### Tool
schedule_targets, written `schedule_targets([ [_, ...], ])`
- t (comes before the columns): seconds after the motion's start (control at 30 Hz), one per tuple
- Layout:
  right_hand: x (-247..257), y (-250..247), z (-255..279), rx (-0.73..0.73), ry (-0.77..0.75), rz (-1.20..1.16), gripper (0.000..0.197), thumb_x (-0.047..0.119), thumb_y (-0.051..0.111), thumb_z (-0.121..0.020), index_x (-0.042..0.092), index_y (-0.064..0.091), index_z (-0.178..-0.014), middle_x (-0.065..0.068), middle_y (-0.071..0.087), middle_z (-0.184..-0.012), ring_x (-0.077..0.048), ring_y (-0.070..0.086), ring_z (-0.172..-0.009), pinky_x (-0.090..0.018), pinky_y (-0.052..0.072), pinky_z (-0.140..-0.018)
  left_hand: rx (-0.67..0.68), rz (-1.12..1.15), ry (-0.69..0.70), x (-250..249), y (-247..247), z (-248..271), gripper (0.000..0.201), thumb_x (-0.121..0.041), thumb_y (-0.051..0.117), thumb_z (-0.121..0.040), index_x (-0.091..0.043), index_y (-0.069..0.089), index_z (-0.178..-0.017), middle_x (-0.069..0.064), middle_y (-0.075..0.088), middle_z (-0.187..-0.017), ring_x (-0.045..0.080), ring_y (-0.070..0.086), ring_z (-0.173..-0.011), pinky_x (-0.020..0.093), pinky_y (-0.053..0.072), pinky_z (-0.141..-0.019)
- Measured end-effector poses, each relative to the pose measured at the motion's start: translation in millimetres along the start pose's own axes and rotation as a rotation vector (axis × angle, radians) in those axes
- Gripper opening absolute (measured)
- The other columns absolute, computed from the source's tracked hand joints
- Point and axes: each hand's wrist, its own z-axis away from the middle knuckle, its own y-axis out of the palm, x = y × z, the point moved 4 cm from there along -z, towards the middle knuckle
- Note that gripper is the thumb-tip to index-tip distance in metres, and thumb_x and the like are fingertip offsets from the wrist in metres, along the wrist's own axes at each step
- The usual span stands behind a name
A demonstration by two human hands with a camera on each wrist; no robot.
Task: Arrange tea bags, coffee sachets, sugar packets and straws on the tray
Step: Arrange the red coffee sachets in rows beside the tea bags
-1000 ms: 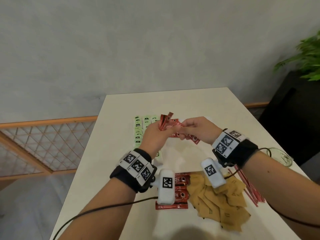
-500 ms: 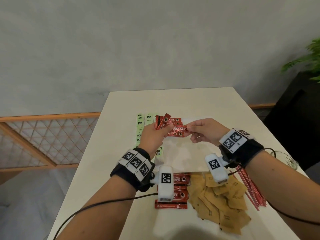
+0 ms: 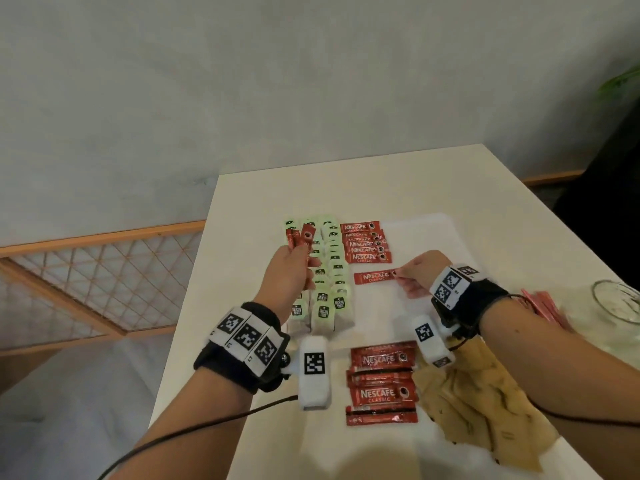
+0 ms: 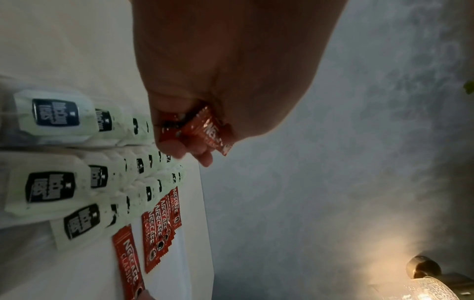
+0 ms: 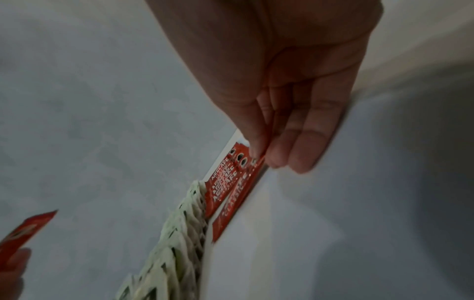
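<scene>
Nearest, table edge: a loose heap of coffee sachets [image 3: 382, 382] lies on the white table [image 3: 249, 209], with brown sugar packets [image 3: 485, 403] in a pile just to their right.
Right side: red straws [image 3: 543, 306] lie beside a glass vessel [image 3: 620, 303] (only partly in frame).
Tray: the white tray [image 3: 429, 237] sits mid-table, its bare part to the right.
Right hand: the right hand [image 3: 417, 273] pinches one end of a single sachet [image 3: 372, 277] between thumb and fingertips [image 5: 302, 160]; the sachet lies flat on the tray, crosswise, just nearer than the laid row.
Left hand: the left hand [image 3: 289, 271] is raised over the tea bags, fingers curled around a fan of spare sachets [image 3: 300, 238] that stick up and away from the palm.
Tea bags: pale green tea bags [image 3: 329, 271] run in overlapping columns along the tray's left part.
Laid row: overlapping sachets [image 3: 366, 243] lie at the tray's far end, touching the tea bags' right edge.
Farthest: a grey wall [image 3: 311, 81], with a wooden lattice [image 3: 86, 278] at left.
</scene>
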Motion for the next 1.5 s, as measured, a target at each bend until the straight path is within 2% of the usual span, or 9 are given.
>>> schedule_targets([
  [0.2,14,8,-14,-0.052,0.037,-0.017,0.019,0.001,0.064,-0.09,-0.002,0.058,-0.072,-0.013,0.056,-0.061,-0.016,0.05,-0.039,-0.022,0.048,-0.04,0.075,0.003,0.055,1,-14,-9,0.017,-0.019,0.049,-0.102,-0.01,0.063,-0.106,0.008,0.073,-0.086,0.018,0.068,-0.066,0.032,0.058,-0.065],
  [0.5,20,14,-22,-0.131,0.06,-0.091,0.019,0.004,0.065,-0.091,-0.003,0.059,-0.074,-0.016,0.058,-0.065,-0.025,0.054,-0.053,-0.032,0.055,-0.045,0.16,0.035,0.025,0,-18,-18,0.017,-0.024,0.06,-0.097,-0.008,0.065,-0.098,0.01,0.075,-0.079,0.015,0.055,-0.043,0.023,0.044,-0.041],
  [0.7,31,4,13,-0.288,-0.191,0.259,0.034,0.044,0.058,-0.093,0.012,0.059,-0.082,-0.009,0.068,-0.08,-0.023,0.063,-0.064,-0.041,0.058,-0.076,0.217,-0.005,0.046,-3,-7,-4,0.025,-0.031,0.067,-0.092,-0.008,0.069,-0.101,0.007,0.07,-0.072,0.009,0.031,-0.04,0.018,0.025,-0.037],
  [0.8,40,5,46,-0.116,-0.415,-0.022,0.037,0.044,0.055,-0.095,0.008,0.065,-0.098,-0.005,0.066,-0.078,-0.019,0.06,-0.061,-0.033,0.056,-0.065,0.242,-0.073,0.063,-7,9,6,0.021,-0.036,0.069,-0.09,-0.015,0.071,-0.094,0.003,0.07,-0.071,0.007,0.034,-0.042,0.017,0.028,-0.039],
  [0.93,52,6,77,0.111,-0.545,-0.147,0.02,0.022,0.062,-0.094,0.002,0.066,-0.091,-0.006,0.061,-0.071,-0.016,0.054,-0.056,-0.027,0.053,-0.06,0.26,-0.113,0.09,-14,32,20,0.019,-0.04,0.069,-0.089,-0.022,0.071,-0.089,0.002,0.071,-0.072,0.005,0.037,-0.041,0.018,0.029,-0.041],
  [1.07,52,-14,86,0.082,-0.563,-0.218,0.012,0.009,0.061,-0.093,0.002,0.063,-0.084,-0.008,0.062,-0.067,-0.012,0.052,-0.049,-0.023,0.052,-0.055,0.143,0.039,-0.017,-20,37,32,0.042,-0.05,0.058,-0.093,-0.009,0.069,-0.099,0.002,0.072,-0.073,0.007,0.032,-0.04,0.019,0.027,-0.04],
  [1.2,50,-31,86,0.067,-0.542,-0.283,0.011,0.008,0.06,-0.094,-0.001,0.062,-0.09,-0.008,0.065,-0.068,-0.013,0.053,-0.048,-0.024,0.054,-0.054,0.127,-0.052,0.065,-25,41,45,0.035,-0.05,0.063,-0.09,-0.016,0.072,-0.094,0.002,0.075,-0.082,0.007,0.034,-0.045,0.019,0.03,-0.045],
  [1.37,47,-30,94,0.145,-0.536,-0.236,0.019,0.017,0.073,-0.084,0.0,0.069,-0.091,-0.009,0.065,-0.075,-0.014,0.054,-0.054,-0.025,0.054,-0.058,0.029,-0.186,0.188,-25,48,59,0.027,-0.035,0.068,-0.089,-0.011,0.07,-0.076,-0.014,0.061,-0.056,-0.002,0.042,-0.041,0.013,0.034,-0.046],
  [1.5,50,-23,97,0.225,-0.574,-0.073,0.019,0.021,0.08,-0.077,0.007,0.076,-0.089,-0.007,0.065,-0.071,-0.013,0.055,-0.059,-0.027,0.054,-0.065,0.038,-0.269,0.239,-28,55,65,0.027,-0.035,0.069,-0.087,-0.01,0.074,-0.082,0.007,0.07,-0.073,0.01,0.054,-0.063,0.02,0.039,-0.057],
])
